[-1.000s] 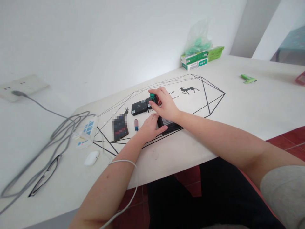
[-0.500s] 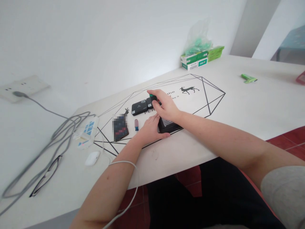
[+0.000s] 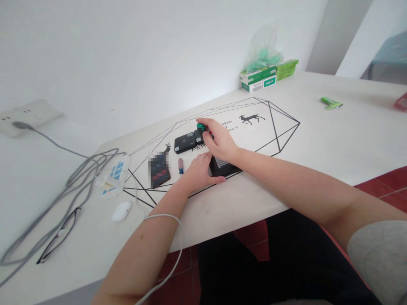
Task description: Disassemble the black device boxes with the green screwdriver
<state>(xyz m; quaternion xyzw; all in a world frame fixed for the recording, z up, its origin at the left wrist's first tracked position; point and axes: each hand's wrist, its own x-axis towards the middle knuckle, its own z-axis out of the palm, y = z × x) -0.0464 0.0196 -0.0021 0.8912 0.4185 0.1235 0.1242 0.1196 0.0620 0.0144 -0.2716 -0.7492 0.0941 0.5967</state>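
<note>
My right hand [image 3: 219,142] is closed around a small green-topped tool [image 3: 201,126], held upright over the far end of a black box-like device [image 3: 222,167]. My left hand [image 3: 199,171] lies on the table against the near left side of that device, thumb stretched along its front edge, steadying it. A second flat black device [image 3: 185,142] lies just left of the green tool. A small screwdriver with a blue and red handle [image 3: 181,165] lies left of my left hand, apart from it.
A dark phone [image 3: 159,170], a white power strip [image 3: 113,178] with grey cables, a white mouse [image 3: 121,211] and glasses [image 3: 57,237] lie to the left. Green and white cartons [image 3: 258,79] stand at the back. A green object [image 3: 330,102] lies far right.
My right hand with the green-topped tool has lowered and shifted slightly left. My left thumb has stretched out along the device's front edge.
</note>
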